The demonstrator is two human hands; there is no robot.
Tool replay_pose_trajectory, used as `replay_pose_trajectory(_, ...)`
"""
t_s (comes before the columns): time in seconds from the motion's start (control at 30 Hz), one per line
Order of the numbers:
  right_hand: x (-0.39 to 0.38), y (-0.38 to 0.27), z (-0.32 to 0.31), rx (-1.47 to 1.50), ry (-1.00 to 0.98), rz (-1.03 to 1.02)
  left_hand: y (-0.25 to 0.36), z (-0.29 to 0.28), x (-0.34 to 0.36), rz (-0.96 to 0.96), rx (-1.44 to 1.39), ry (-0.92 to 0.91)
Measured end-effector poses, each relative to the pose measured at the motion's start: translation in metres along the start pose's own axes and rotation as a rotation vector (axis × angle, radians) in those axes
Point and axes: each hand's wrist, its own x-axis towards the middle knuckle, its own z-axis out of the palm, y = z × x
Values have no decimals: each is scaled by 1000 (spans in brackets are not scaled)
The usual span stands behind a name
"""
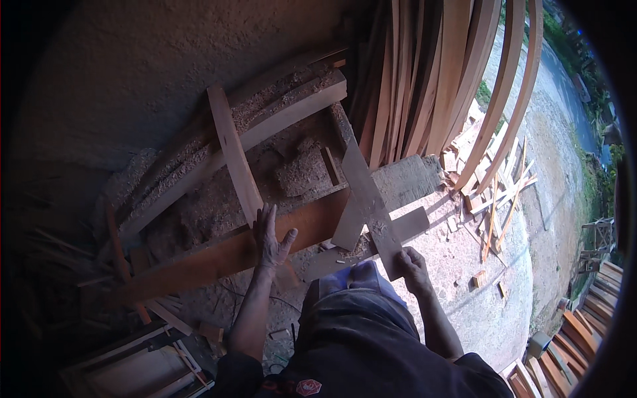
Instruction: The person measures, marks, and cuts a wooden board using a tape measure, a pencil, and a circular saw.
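Note:
My left hand [271, 244] is raised with its fingers stretched out and the thumb apart. It is at the near end of a pale wooden plank [232, 152] that lies across the bench frame; whether the fingers press on it I cannot tell. My right hand [413, 268] is closed round the near end of a flat wooden board [371, 202], which slants away from me to the far left. Beside that board, an angled wood piece [348, 229] shows. A long reddish-brown beam [229, 261] runs crosswise below both pieces, in front of my body.
Shavings cover a thick timber [292, 121] at the back of the bench. Tall curved boards [448, 73] lean upright at the far right. Offcuts [507, 189] lie heaped on the sunlit ground, and stacked boards [554, 361] stand at the lower right. A panelled frame [142, 371] is at lower left.

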Motion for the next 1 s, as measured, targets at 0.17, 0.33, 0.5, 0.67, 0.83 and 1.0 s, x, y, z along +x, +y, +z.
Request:
replay_pose_trajectory(0.17,-1,45,60,103,-157,263,16,12,-10,68,237,-255)
replay_pose_trajectory(0.33,25,51,71,-35,-333,214,32,16,-9,-5,366,-315)
replay_pose_trajectory(0.5,46,65,85,-66,-348,265,10,18,4,47,348,-210)
replay_pose_trajectory(0.67,45,64,90,-54,-373,335,11,20,4,127,322,-165)
replay_pose_trajectory(0.83,48,61,102,-102,-426,372,-3,16,3,167,333,-195)
replay_pose_trajectory(1.0,55,49,107,-272,-527,400,-17,16,4,179,282,-215)
